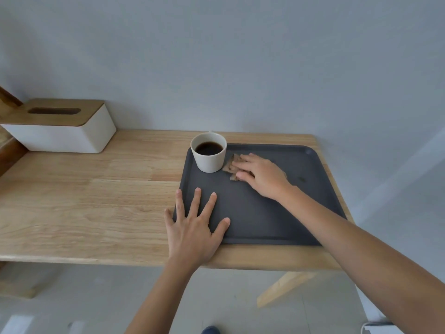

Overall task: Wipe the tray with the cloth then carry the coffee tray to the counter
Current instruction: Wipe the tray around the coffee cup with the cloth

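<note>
A dark grey tray lies on the right part of a wooden table. A white cup of black coffee stands in the tray's far left corner. My right hand presses a small brown cloth flat on the tray just right of the cup; most of the cloth is hidden under my fingers. My left hand rests flat with spread fingers on the tray's near left corner, its thumb on the tray floor. A small dark spot shows on the tray to the right of my right hand.
A white tissue box with a wooden lid sits at the table's far left against the wall. The wooden table ends just right of the tray. A wooden table leg slants over the pale floor below.
</note>
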